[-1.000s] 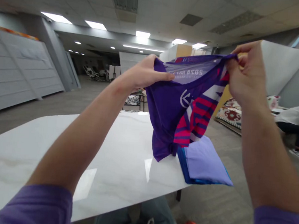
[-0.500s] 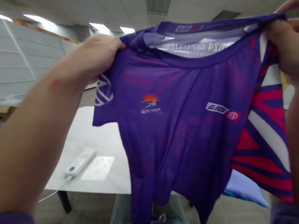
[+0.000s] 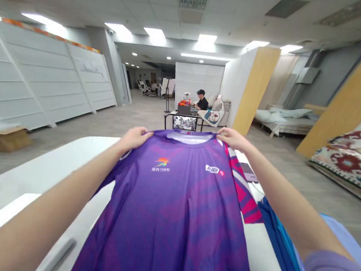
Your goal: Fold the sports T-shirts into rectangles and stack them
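A purple T-shirt (image 3: 168,206) with a colourful logo on its chest and a pink-and-white patterned sleeve is spread out in front of me, its neckline away from me. At the shirt's left shoulder, my left hand (image 3: 135,138) pinches the fabric. My right hand (image 3: 231,138) pinches the other shoulder, just beside the collar. Between the hands the neckline hangs a little slack. Below the shirt lies the white table (image 3: 74,160); whether the lower part of the cloth rests on it I cannot tell.
Folded blue clothes (image 3: 280,241) lie at the table's right side, near a dark flat box (image 3: 247,172). A white power strip (image 3: 56,253) is by my left forearm. Further off, a person (image 3: 202,101) sits by a sofa. A cardboard box (image 3: 5,138) stands on the floor at left.
Both hands have lowered and reached forward, carrying the T-shirt from up in front of my face down over the table. The shirt is now stretched out more evenly.
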The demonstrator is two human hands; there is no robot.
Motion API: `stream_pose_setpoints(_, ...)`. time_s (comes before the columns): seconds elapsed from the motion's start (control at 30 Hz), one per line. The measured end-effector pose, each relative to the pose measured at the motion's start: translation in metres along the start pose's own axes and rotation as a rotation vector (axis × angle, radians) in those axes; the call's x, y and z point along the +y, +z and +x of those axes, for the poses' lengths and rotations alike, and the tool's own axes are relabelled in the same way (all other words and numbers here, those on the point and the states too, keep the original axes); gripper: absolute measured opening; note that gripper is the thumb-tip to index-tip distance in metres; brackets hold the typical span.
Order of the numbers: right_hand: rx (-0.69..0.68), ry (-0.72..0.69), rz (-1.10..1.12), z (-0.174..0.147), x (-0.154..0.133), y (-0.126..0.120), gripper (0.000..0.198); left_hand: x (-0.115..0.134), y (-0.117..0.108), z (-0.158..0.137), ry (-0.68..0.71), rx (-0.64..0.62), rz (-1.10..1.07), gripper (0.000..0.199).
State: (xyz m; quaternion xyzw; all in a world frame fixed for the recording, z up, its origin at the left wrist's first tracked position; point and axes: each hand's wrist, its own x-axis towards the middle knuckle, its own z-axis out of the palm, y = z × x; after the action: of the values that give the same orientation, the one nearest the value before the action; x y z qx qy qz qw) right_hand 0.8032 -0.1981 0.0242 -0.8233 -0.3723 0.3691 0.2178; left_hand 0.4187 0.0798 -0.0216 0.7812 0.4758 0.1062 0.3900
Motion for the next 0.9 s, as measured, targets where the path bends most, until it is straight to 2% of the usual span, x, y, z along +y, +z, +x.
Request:
stream_pose_setpoints(0.03,-0.016,0.029,-0.071,0.016,0.023,0.023,0.023,-0.020,0.028,0.002,-0.034,-0.040,0.047,0.034)
stream_pose_setpoints(0.1,0.035,0.077,-0.208,0.040,0.059,0.064,0.021,-0.055,0.079,0.001,-0.094,-0.084,0.139,0.025)
stream_pose_setpoints(0.17,0.116,0.097,-0.294,0.045,0.083,0.098,0.025,-0.080,0.120,-0.010,-0.126,-0.089,0.220,0.030)
stream_pose_setpoints(0.23,0.136,0.102,-0.355,0.030,0.094,0.126,0.034,-0.095,0.150,-0.028,-0.117,-0.097,0.285,0.047)
stream_pose_setpoints(0.33,0.010,0.176,-0.486,-0.026,0.092,0.156,0.057,-0.101,0.178,-0.067,-0.062,-0.178,0.337,0.056)
stream_pose_setpoints(0.5,-0.267,0.334,-0.574,-0.147,0.078,0.192,0.113,-0.099,0.189,-0.134,0.003,-0.362,0.371,0.059)
stream_pose_setpoints(0.6,-0.305,0.423,-0.591,-0.180,0.086,0.201,0.127,-0.108,0.184,-0.151,-0.011,-0.425,0.408,0.071)
stream_pose_setpoints(0.7,-0.266,0.440,-0.614,-0.176,0.106,0.199,0.127,-0.125,0.180,-0.149,-0.079,-0.483,0.458,0.084)
stream_pose_setpoints(0.9,-0.197,0.315,-0.610,-0.130,0.139,0.199,0.117,-0.161,0.179,-0.130,-0.139,-0.503,0.529,0.096)
